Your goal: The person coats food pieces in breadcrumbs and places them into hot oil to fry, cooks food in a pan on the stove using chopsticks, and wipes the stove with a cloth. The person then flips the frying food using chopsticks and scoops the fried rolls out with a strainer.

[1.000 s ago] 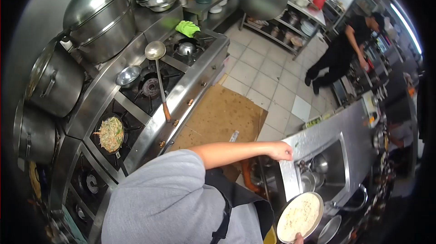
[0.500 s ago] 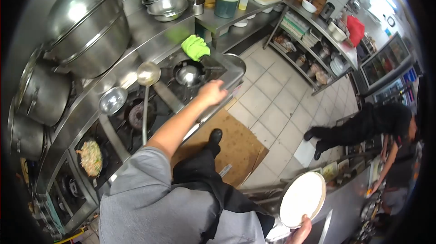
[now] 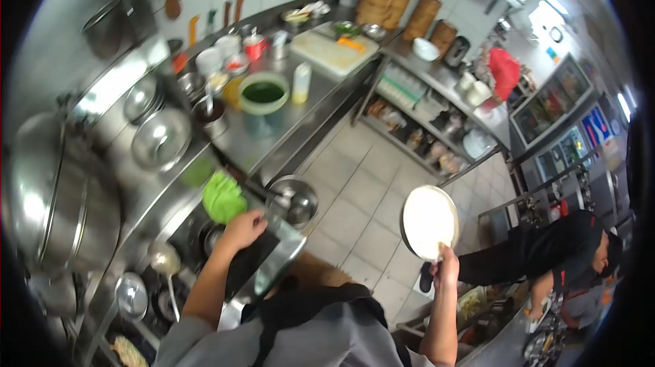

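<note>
My right hand (image 3: 447,264) grips the near rim of a white plate (image 3: 428,220), held out to the right above the floor. The plate's surface is washed out by glare, and its edge shows dark on the left. Over the front of the stove, my left hand (image 3: 244,230) is closed, with its fingers curled and nothing visible in them. Just beyond it lies a crumpled bright green cloth (image 3: 224,198). A ladle (image 3: 164,259) and a metal strainer or bowl (image 3: 131,296) rest on the stove to the left. Food (image 3: 127,352) in a pan is partly cut off below.
A green-filled tub (image 3: 265,94), a squeeze bottle (image 3: 301,83) and a cutting board (image 3: 334,51) stand on the back counter. A metal bowl (image 3: 295,200) sits beside the stove end. Shelving (image 3: 430,118) is ahead. A person in black (image 3: 559,251) bends over at the right.
My view has turned toward the back counter. My left hand is now closer to the green cloth. The plate in my right hand has been raised and carried forward.
</note>
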Demonstrator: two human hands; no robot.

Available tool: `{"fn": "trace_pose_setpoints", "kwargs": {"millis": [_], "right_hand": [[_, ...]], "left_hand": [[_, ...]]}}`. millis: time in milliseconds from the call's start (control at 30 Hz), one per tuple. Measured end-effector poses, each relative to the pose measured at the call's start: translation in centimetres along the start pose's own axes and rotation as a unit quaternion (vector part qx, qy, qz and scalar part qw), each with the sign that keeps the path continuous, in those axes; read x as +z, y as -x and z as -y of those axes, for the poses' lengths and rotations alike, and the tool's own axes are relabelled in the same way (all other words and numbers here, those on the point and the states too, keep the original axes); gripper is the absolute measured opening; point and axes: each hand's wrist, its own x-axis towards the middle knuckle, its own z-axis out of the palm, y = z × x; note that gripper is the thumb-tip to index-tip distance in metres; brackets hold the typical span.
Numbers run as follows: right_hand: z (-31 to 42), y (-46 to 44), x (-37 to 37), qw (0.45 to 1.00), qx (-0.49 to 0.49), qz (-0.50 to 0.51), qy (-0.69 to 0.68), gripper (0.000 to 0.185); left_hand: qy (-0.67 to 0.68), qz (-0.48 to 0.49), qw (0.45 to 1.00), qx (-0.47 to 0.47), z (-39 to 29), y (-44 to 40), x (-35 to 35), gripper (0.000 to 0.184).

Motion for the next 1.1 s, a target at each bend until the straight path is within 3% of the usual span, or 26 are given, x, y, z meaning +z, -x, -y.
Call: {"fn": "trace_pose_setpoints", "kwargs": {"millis": [100, 300, 367, 433, 500, 567, 767, 1000, 1100], "right_hand": [[4.7, -9.9, 5.0, 0.998, -0.021, 0.037, 0.042, 0.029], [13.4, -28.9, 16.6, 0.993, -0.077, 0.072, 0.054, 0.026], [15.4, -36.6, 20.9, 0.984, -0.109, 0.081, 0.118, 0.028], [17.7, -42.8, 26.5, 0.976, -0.119, 0.143, 0.113, 0.028], [19.2, -47.6, 32.6, 0.97, -0.119, 0.182, 0.113, 0.028], [20.0, -51.7, 39.2, 0.962, -0.092, 0.214, 0.142, 0.029], [18.6, -54.0, 56.4, 0.935, -0.028, 0.326, 0.134, 0.029], [18.9, -50.5, 64.9, 0.889, 0.055, 0.448, 0.071, 0.026], [20.8, -50.8, 68.0, 0.879, 0.045, 0.463, 0.101, 0.028]], "left_hand": [[-0.015, 0.009, 0.998, -0.057, -4.5, -1.5, -0.6, 0.042], [-0.076, -0.036, 0.996, -0.003, -5.5, -7.5, 4.4, 0.042], [-0.05, 0.05, 0.992, -0.102, -6.6, -9.4, 6.3, 0.04], [-0.019, 0.015, 0.985, -0.17, -4.9, -11.8, 10.6, 0.041], [-0.107, 0.054, 0.946, -0.301, -5.0, -13.4, 13.4, 0.047], [-0.03, 0.066, 0.927, -0.367, -6.5, -13.9, 15.3, 0.05], [0.028, 0.023, 0.896, -0.442, -13.0, -15.2, 17.5, 0.052], [0.107, -0.085, 0.841, -0.523, -15.7, -14.8, 19.9, 0.052], [0.063, -0.069, 0.838, -0.537, -15.6, -14.3, 21.1, 0.053]]}}
